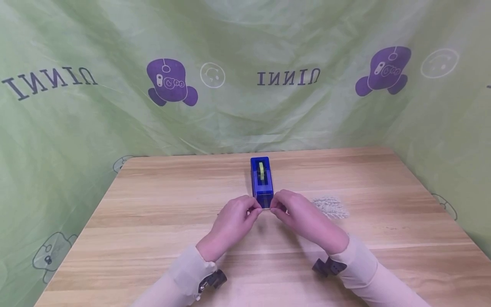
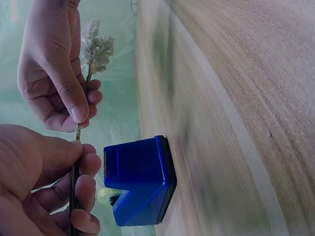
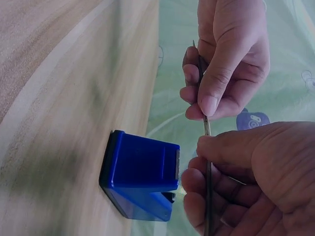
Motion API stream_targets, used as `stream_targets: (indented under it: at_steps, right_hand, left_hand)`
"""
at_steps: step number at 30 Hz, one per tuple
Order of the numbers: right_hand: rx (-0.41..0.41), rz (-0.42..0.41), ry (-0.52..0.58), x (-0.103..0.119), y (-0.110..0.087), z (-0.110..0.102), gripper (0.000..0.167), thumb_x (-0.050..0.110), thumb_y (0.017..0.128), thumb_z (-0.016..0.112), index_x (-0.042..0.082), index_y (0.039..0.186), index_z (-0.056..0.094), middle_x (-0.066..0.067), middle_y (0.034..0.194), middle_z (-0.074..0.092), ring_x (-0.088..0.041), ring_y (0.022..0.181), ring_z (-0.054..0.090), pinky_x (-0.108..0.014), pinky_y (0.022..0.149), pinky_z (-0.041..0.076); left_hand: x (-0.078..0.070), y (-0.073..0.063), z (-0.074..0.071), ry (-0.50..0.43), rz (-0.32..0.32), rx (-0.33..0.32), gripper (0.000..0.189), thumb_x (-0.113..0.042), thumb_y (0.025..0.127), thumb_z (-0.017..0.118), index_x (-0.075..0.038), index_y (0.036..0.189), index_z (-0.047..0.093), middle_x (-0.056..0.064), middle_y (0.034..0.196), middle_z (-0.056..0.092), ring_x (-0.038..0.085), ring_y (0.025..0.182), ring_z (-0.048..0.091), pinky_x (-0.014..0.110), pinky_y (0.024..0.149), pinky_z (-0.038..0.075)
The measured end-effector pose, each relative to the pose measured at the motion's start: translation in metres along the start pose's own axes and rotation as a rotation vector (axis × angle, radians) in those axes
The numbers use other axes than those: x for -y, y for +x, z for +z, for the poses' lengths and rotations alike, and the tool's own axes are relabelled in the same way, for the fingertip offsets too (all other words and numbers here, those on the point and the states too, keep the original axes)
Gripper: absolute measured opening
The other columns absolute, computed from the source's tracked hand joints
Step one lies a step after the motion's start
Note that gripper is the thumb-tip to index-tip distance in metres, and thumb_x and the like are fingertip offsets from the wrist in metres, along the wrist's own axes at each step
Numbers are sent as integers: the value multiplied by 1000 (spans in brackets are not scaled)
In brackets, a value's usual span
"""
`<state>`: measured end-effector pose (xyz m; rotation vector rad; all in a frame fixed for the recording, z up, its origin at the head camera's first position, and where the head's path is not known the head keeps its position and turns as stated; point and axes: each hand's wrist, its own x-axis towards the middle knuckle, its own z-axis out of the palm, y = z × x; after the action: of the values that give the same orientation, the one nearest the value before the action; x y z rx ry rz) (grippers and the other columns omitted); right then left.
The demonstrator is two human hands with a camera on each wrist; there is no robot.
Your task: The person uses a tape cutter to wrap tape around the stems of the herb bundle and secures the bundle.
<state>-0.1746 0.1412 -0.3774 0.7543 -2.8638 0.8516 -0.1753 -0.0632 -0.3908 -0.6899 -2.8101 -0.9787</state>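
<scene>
My left hand (image 1: 235, 219) and right hand (image 1: 303, 213) meet above the table, a short gap between their fingertips. Both pinch one thin dark stem (image 2: 75, 182), with thumbs against curled fingers. A short pale, shiny section of it shows between the hands; whether this is tape I cannot tell. Beyond the right hand the stem carries a fluffy grey-white plume (image 1: 330, 207). Its thin bare end sticks out past the left hand in the right wrist view. Just ahead of the fingertips stands a blue tape dispenser (image 1: 264, 187) holding a yellowish-green tape roll (image 1: 261, 170).
The wood-grain table (image 1: 172, 183) spreads to both sides of the dispenser. Behind it hangs a green cloth (image 1: 238, 119) with purple prints. A small dark wrist camera (image 1: 212, 279) sits on the left sleeve, another on the right.
</scene>
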Motion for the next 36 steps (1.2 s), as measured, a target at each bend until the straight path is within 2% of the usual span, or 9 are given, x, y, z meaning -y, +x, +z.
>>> stream_targets:
  at_steps: [6, 9, 18, 23, 36]
  right_hand:
    - [53, 14, 31, -3, 1, 0, 1, 7, 97, 71, 7, 97, 73, 1, 83, 72, -4, 72, 58, -24, 69, 55]
    - [62, -2, 30, -3, 1, -1, 7, 7, 99, 69, 6, 98, 76, -2, 85, 74, -4, 71, 58, -25, 71, 56]
    - [-18, -35, -20, -3, 1, 1, 4, 6, 95, 74, 9, 96, 77, 3, 87, 73, -5, 78, 63, -28, 76, 58]
    - [-38, -23, -26, -4, 1, 2, 5, 4, 94, 74, 9, 95, 74, 4, 85, 69, -6, 77, 60, -27, 75, 57]
    - [16, 30, 1, -3, 2, 3, 4, 7, 95, 73, 9, 95, 70, 3, 83, 70, -5, 73, 58, -23, 68, 54]
  left_hand:
    - [1, 0, 1, -18, -5, -2, 7, -13, 98, 72, -12, 93, 76, 0, 87, 72, 10, 72, 55, 22, 66, 47]
    - [1, 0, 1, -19, -9, -3, 6, -13, 98, 73, -12, 92, 76, -1, 87, 71, 9, 72, 55, 22, 67, 47]
    - [1, 1, 2, -30, -24, 2, 8, -14, 100, 70, -10, 96, 75, 2, 90, 71, 15, 78, 61, 24, 70, 51]
    - [2, 0, 2, 3, 5, -10, 12, -11, 100, 67, -7, 95, 77, 3, 85, 70, 11, 72, 56, 24, 67, 50]
    - [5, 0, 4, -16, -10, -38, 7, -12, 98, 72, -11, 93, 77, 0, 87, 70, 10, 73, 55, 21, 66, 47]
